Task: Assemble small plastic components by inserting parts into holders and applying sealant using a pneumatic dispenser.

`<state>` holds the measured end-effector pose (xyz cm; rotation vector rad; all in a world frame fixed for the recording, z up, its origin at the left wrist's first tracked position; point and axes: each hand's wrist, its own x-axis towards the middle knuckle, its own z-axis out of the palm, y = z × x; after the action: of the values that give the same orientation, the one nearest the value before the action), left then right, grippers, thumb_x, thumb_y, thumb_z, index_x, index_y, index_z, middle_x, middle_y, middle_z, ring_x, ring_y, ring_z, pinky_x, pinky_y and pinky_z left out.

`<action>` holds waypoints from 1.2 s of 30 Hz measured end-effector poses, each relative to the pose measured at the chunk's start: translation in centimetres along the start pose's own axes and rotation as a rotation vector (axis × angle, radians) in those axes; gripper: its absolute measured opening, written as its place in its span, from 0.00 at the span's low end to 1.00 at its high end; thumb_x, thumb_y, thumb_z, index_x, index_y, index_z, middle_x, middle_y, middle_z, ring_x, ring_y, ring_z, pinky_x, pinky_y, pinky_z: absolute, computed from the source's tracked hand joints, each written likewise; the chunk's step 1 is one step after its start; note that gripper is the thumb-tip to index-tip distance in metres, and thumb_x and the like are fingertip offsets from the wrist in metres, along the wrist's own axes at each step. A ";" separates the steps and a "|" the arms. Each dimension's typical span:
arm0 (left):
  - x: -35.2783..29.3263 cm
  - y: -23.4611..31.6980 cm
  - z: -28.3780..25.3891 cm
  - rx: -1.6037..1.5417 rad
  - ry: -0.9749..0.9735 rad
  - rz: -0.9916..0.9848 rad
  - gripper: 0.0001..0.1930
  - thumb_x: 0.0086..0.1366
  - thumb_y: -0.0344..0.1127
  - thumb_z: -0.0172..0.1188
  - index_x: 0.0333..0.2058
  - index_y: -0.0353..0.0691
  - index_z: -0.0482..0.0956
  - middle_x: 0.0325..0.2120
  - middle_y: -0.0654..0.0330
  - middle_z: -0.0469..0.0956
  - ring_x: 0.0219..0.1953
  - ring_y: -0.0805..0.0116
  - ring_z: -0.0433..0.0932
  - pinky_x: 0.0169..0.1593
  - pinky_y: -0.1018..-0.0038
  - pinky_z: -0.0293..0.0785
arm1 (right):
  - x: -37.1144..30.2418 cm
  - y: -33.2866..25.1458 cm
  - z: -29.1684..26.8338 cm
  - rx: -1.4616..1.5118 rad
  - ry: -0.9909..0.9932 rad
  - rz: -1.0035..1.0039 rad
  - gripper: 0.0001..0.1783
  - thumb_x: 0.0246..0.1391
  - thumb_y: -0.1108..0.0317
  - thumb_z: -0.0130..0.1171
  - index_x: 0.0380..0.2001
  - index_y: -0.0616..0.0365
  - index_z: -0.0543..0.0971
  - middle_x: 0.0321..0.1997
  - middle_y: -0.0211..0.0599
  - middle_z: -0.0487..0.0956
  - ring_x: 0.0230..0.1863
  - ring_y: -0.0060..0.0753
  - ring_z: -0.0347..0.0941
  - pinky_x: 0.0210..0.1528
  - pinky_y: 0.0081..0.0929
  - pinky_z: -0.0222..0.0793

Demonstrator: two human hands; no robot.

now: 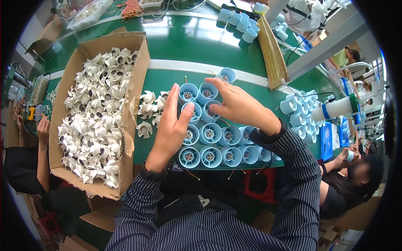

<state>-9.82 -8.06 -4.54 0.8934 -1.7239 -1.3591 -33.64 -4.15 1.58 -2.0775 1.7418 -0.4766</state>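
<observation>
Light-blue round plastic housings (210,133), with metal motor parts and ribs inside, stand in close rows on the green bench in front of me. My left hand (168,131) is along the left side of the group, its fingers stretched out and thumb apart, against or just beside the housings. On the far right side of the group, my right hand (240,102) reaches over with index finger and thumb spread, the tips at the rims of two housings (207,92). Neither hand is wrapped round anything. Several loose white fan impellers (145,129) lie left of the housings.
A torn cardboard box (139,71) full of white impellers stands at left. More blue housings (298,111) are stacked at right, others (240,20) on the far bench. A tan board (271,52) stands upright. Co-workers sit on both sides; one holds a blue housing (349,156).
</observation>
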 end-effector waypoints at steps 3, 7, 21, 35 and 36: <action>0.4 -0.3 0.0 -0.103 -0.063 -0.079 0.41 0.82 0.52 0.52 0.78 0.24 0.54 0.79 0.36 0.55 0.82 0.47 0.52 0.82 0.59 0.49 | -0.2 0.2 0.4 0.028 0.028 -0.003 0.35 0.62 0.64 0.69 0.69 0.57 0.69 0.54 0.54 0.82 0.43 0.48 0.84 0.48 0.40 0.79; 0.6 0.5 0.0 -0.175 -0.073 -0.046 0.41 0.82 0.52 0.52 0.78 0.24 0.53 0.78 0.38 0.57 0.82 0.50 0.54 0.81 0.60 0.50 | -0.5 -0.4 -0.2 0.118 0.002 0.091 0.35 0.63 0.65 0.67 0.71 0.57 0.67 0.55 0.54 0.82 0.40 0.46 0.84 0.48 0.40 0.79; -6.0 0.2 -1.4 0.092 0.007 0.186 0.38 0.78 0.43 0.55 0.77 0.23 0.56 0.77 0.34 0.61 0.79 0.42 0.62 0.79 0.56 0.57 | 3.9 6.8 -2.7 -0.200 0.262 0.062 0.17 0.63 0.66 0.65 0.51 0.64 0.84 0.44 0.50 0.88 0.34 0.38 0.88 0.38 0.37 0.83; -7.1 -1.0 -0.9 0.207 0.034 0.252 0.37 0.78 0.45 0.54 0.76 0.24 0.59 0.75 0.34 0.64 0.78 0.38 0.64 0.78 0.53 0.59 | 11.3 3.6 -1.2 -0.104 0.318 -0.066 0.15 0.62 0.63 0.65 0.41 0.67 0.89 0.32 0.49 0.89 0.31 0.46 0.88 0.39 0.38 0.83; -7.0 -1.1 -0.9 0.201 0.026 0.255 0.37 0.77 0.43 0.55 0.76 0.23 0.60 0.75 0.33 0.64 0.77 0.36 0.64 0.78 0.53 0.60 | 11.1 3.4 -0.6 -0.071 0.252 -0.058 0.15 0.62 0.63 0.66 0.41 0.66 0.89 0.31 0.48 0.89 0.31 0.46 0.88 0.39 0.38 0.83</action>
<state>-5.64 -2.54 -6.43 0.7638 -1.9056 -1.0176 -34.90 -15.66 0.51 -2.2022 1.8637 -0.7313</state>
